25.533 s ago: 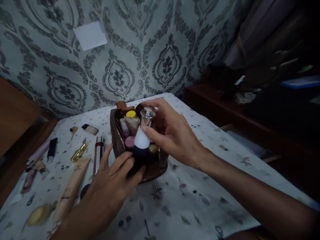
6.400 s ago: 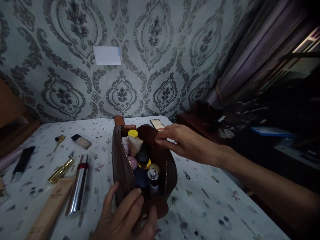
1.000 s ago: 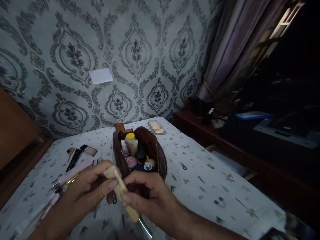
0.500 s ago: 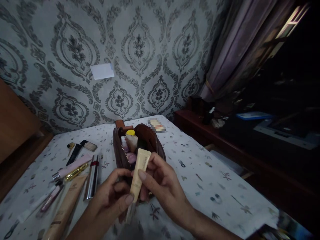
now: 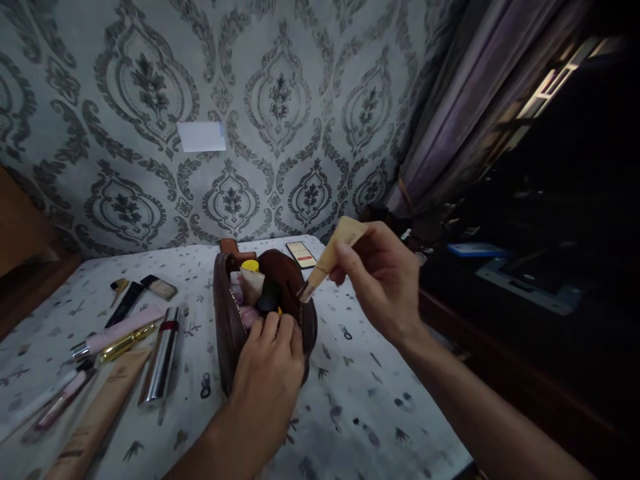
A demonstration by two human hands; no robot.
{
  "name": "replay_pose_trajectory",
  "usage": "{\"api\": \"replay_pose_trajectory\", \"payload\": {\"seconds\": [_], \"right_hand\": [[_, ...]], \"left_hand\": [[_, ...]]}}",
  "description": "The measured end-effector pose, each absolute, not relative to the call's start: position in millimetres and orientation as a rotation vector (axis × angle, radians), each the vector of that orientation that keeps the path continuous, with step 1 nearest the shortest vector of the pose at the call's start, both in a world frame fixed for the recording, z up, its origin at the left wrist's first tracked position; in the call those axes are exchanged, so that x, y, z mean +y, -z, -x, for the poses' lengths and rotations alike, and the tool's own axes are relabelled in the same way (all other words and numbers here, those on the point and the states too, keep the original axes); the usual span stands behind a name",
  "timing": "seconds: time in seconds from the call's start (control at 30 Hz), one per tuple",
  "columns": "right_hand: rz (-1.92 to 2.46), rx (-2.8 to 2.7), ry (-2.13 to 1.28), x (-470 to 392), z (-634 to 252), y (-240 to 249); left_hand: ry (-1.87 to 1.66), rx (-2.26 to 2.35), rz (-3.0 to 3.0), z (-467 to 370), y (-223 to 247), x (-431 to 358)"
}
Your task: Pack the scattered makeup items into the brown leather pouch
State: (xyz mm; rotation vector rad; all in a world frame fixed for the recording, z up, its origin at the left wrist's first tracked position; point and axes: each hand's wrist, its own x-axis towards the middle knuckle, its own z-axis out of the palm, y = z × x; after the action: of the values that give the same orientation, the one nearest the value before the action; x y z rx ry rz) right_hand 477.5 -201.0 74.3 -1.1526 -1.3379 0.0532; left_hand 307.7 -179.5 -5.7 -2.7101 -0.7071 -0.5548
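Note:
Between thumb and fingers, my right hand [image 5: 383, 280] pinches a cream-coloured tube [image 5: 336, 253], tilted with its clear cap down over the right rim of the bag. The open brown zip bag [image 5: 227, 333] stands on the patterned cloth. Over its near edge lies my left hand [image 5: 273, 360], fingertips reaching inside, where what they touch is hidden. Within the bag are a yellow-capped item [image 5: 250, 265], a pale tube [image 5: 253, 285], a round black item [image 5: 270, 297] and pinkish items.
Left of the bag lie a silver cylinder [image 5: 161, 360], a large beige tube [image 5: 103, 413], a pink tube [image 5: 120, 329], a gold tube [image 5: 127, 342] and several other cosmetics. A phone [image 5: 301, 255] lies behind the bag. Dark furniture with a blue item [image 5: 477, 250] is at right.
My right hand has lifted the cream tube up and to the right. My left hand has let go of it and moved to the bag's opening. The view has shifted slightly.

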Motion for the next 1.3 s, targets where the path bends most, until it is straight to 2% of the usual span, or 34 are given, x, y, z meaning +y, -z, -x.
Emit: {"api": "replay_pose_trajectory", "payload": {"seconds": [0.2, 0.47, 0.73, 0.9, 1.3], "right_hand": [[1.326, -1.57, 0.135, -175, -485, -56], [1.607, -1.735, 0.362, -156, -485, -54], [1.984, -1.77, 0.327, -143, -479, -55], [2.019, -1.827, 0.348, -142, -483, -47], [2.135, -2.077, 0.284, -134, -481, -53]], "left_hand": [[0.372, -0.851, 2.797, -326, -6, -169], [0.155, -1.018, 2.957, -330, -31, -155], [0.086, -1.019, 2.946, -334, -23, -158], [0.176, -0.985, 2.904, -333, -16, -162], [0.059, -1.069, 2.973, -332, -20, -165]]}}
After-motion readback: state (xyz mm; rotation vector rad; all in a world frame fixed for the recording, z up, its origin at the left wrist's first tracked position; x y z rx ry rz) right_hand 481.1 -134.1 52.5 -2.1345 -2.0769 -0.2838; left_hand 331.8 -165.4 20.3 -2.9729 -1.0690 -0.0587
